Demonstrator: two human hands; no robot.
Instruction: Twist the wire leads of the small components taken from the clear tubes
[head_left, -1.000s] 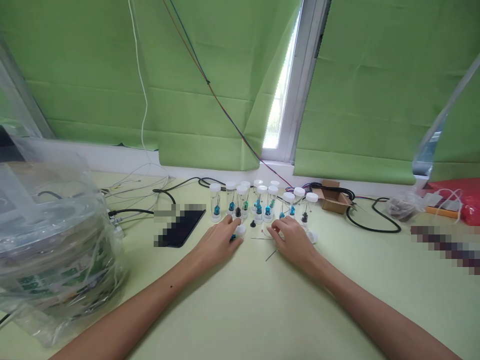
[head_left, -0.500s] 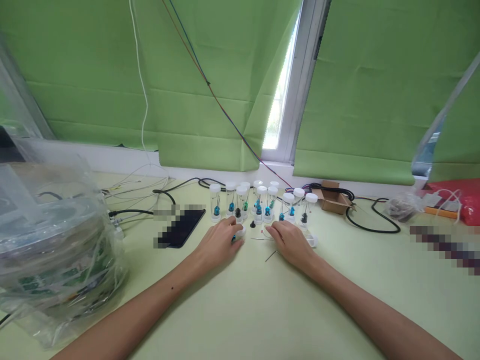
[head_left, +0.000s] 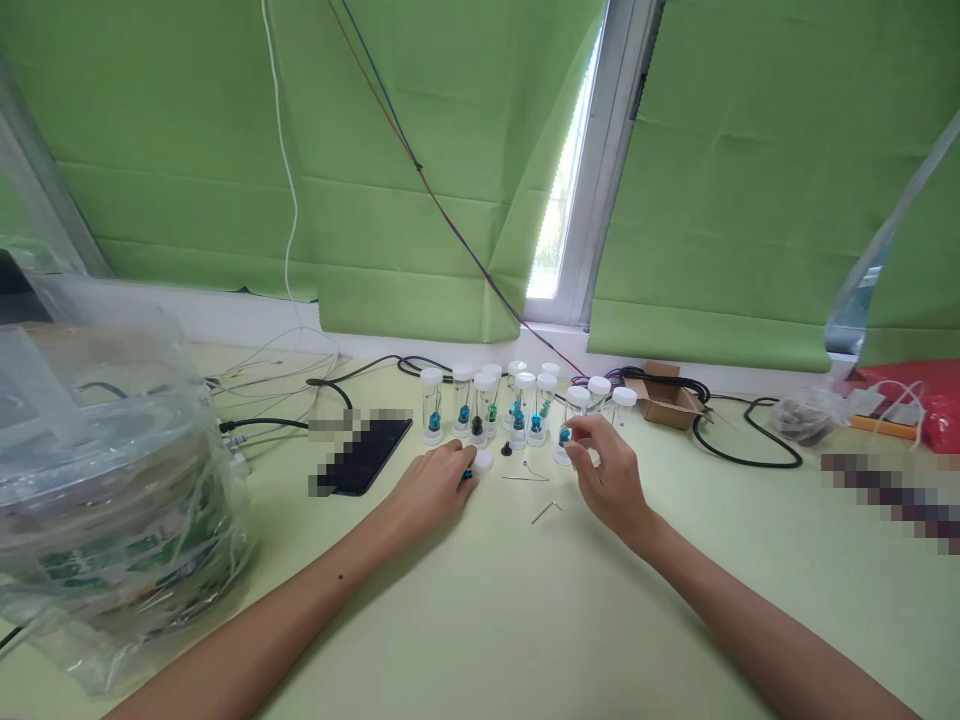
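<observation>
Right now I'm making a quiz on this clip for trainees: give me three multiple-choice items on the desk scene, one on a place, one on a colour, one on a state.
1. Where does the dark phone lie?
A. left of the vials
B. right of the cardboard box
C. on the windowsill

2. What colour are the blinds?
A. white
B. green
C. red

3. How is the right hand?
A. flat on the desk
B. raised, pinching a small blue piece
C. out of view

Answers:
1 A, since the phone sits beside the left end of the row of vials.
2 B, as both blinds behind the desk are green.
3 B, for its fingers close on a blue piece above the desk, while the left hand rests low.
</observation>
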